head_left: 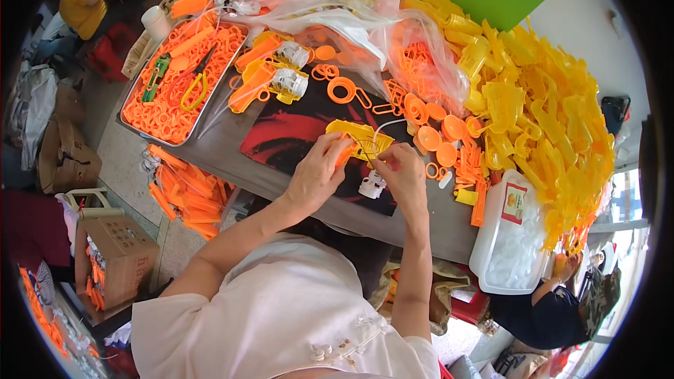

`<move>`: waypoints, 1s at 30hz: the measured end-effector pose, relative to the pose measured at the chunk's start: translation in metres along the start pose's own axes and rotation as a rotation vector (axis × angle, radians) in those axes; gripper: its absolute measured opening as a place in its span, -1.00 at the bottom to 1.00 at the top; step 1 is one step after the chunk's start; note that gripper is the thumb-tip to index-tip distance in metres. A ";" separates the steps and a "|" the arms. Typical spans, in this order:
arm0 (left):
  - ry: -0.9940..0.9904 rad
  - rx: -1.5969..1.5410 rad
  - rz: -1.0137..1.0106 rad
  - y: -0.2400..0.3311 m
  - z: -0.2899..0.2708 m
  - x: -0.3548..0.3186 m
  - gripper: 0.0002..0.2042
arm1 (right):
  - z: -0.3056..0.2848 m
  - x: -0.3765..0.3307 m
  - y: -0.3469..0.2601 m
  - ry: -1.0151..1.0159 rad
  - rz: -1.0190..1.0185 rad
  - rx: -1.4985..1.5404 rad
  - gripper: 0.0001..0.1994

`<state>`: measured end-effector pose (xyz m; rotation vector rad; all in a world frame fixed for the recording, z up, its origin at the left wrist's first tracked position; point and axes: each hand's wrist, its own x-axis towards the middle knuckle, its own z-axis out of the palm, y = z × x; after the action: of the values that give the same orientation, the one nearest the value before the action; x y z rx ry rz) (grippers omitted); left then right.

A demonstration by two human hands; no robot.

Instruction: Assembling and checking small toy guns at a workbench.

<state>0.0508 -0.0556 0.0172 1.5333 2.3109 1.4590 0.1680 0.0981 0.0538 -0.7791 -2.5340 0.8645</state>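
At the table's middle, my left hand (321, 170) has its fingers closed on a small orange plastic part (345, 151). My right hand (403, 177) is pinched just to the right, at thin dark wires (364, 150) that run between the two hands. Beyond the fingers lies a yellow plastic half shell (359, 135). A white mechanism (372, 184) hangs below the right fingers, partly covered by them. From near the right hand, a thin white tube (390, 123) curves upward. A dark mat (281, 137) with a red pattern is under the work.
Left stands a metal tray (184, 142) of orange rings with cutters. Two yellow-orange assemblies (270, 74) lie beyond the mat. Orange caps (428, 138) and a yellow shell pile (540, 112) are right, beside a white tub (512, 238) of clear pieces. Co-workers sit farther off.
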 end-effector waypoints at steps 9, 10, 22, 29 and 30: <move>-0.045 0.138 0.051 -0.002 0.001 0.002 -0.50 | 0.007 -0.010 0.027 -0.046 -0.009 0.595 -0.87; -0.052 0.162 0.047 -0.002 0.002 0.001 -0.50 | 0.006 -0.011 0.028 -0.055 0.086 0.845 -0.84; -0.041 0.224 0.092 -0.002 0.005 0.001 -0.53 | -0.002 -0.022 0.077 0.220 0.177 2.075 -0.64; -0.035 0.207 0.072 -0.005 0.004 0.000 -0.52 | -0.038 0.011 0.043 0.347 0.162 1.650 -0.47; -0.041 0.197 0.072 -0.005 0.003 0.001 -0.52 | -0.032 0.012 0.039 0.340 0.156 1.651 -0.47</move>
<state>0.0482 -0.0527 0.0127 1.6929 2.4647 1.2318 0.1891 0.1461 0.0546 -0.4033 -0.8088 2.0615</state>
